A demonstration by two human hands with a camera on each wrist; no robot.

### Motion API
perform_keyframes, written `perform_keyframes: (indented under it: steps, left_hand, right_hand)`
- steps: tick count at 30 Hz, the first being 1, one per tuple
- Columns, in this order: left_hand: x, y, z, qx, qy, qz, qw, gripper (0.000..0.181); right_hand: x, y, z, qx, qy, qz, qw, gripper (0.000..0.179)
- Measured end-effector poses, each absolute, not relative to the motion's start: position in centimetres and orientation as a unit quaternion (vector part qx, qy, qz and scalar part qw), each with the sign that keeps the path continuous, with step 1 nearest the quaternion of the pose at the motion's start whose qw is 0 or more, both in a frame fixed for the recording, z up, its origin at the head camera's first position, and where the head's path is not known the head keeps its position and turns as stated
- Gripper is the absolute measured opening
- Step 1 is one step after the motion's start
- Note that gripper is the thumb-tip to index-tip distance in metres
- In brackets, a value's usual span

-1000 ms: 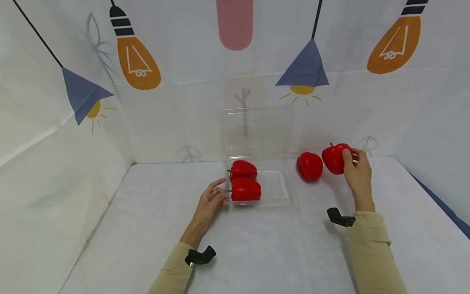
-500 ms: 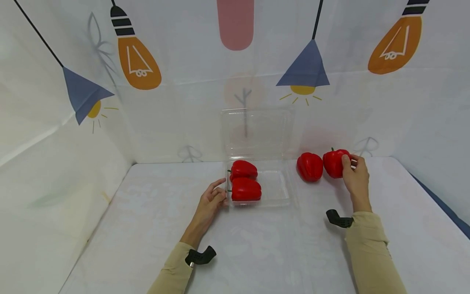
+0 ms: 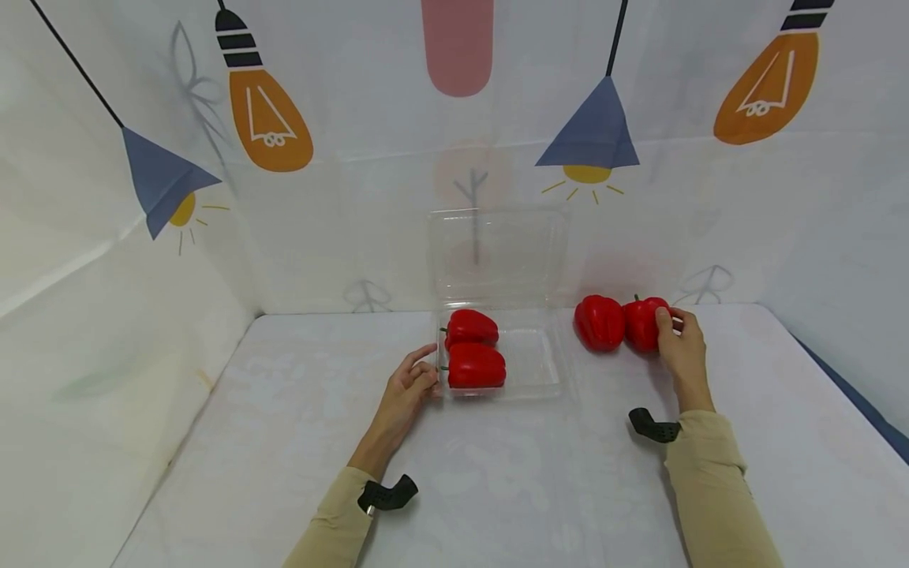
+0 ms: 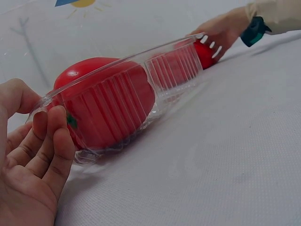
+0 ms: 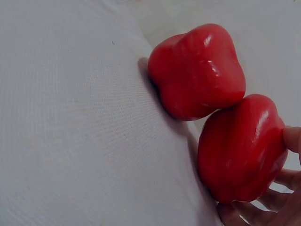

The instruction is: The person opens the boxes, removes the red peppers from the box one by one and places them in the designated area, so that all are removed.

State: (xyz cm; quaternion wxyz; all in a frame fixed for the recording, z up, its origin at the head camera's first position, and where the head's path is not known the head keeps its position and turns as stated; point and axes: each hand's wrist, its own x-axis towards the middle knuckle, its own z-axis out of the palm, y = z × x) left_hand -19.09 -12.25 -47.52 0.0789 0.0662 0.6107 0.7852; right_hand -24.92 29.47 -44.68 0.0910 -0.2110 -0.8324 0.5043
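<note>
My right hand (image 3: 683, 347) grips a red bell pepper (image 3: 641, 323) with a green stem, thumb on one side and fingers around the other. This pepper sits low at the back of the table, right beside another red bell pepper (image 3: 600, 323); in the right wrist view the held pepper (image 5: 242, 150) meets its neighbour (image 5: 200, 73). My left hand (image 3: 407, 390) holds the left end of a clear plastic clamshell container (image 3: 533, 363), its thumb and curled fingers at the rim (image 4: 127, 59). Two red bell peppers (image 3: 476, 366) lie on their sides in the container's left half, stems toward my left hand.
The container's clear lid (image 3: 497, 256) stands raised against the white printed backdrop (image 3: 341, 221). A white cloth covers the table (image 3: 483, 481). Black wrist devices (image 3: 387, 495) are worn over both beige sleeves (image 3: 717, 489).
My right hand has lowered the red bell pepper and shifted it left, up against the other loose one. The left hand and the container have stayed in place.
</note>
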Motion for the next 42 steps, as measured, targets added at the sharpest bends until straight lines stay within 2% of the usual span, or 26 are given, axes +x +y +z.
perform_keyframes:
  steps: [10, 18, 33, 42]
  left_hand:
    - [-19.16, -12.23, -47.69, 0.066, 0.611, 0.785, 0.078, 0.048]
    - [-19.12, -12.28, -47.55, 0.065, 0.610, 0.786, 0.077, 0.049]
    - [-19.11, -12.25, -47.68, 0.067, 0.612, 0.784, 0.078, 0.048]
    - [-18.98, -12.14, -47.43, 0.059, 0.611, 0.786, 0.076, 0.049]
  right_hand:
    - [-25.00, 29.76, -44.91, -0.202, -0.832, 0.512, 0.068, 0.067]
    - [-25.18, 29.75, -44.83, -0.211, -0.821, 0.524, 0.080, 0.064]
    - [-25.04, 29.84, -44.75, -0.215, -0.827, 0.517, 0.052, 0.068]
    - [-24.86, 29.72, -44.76, -0.205, -0.831, 0.512, 0.073, 0.064]
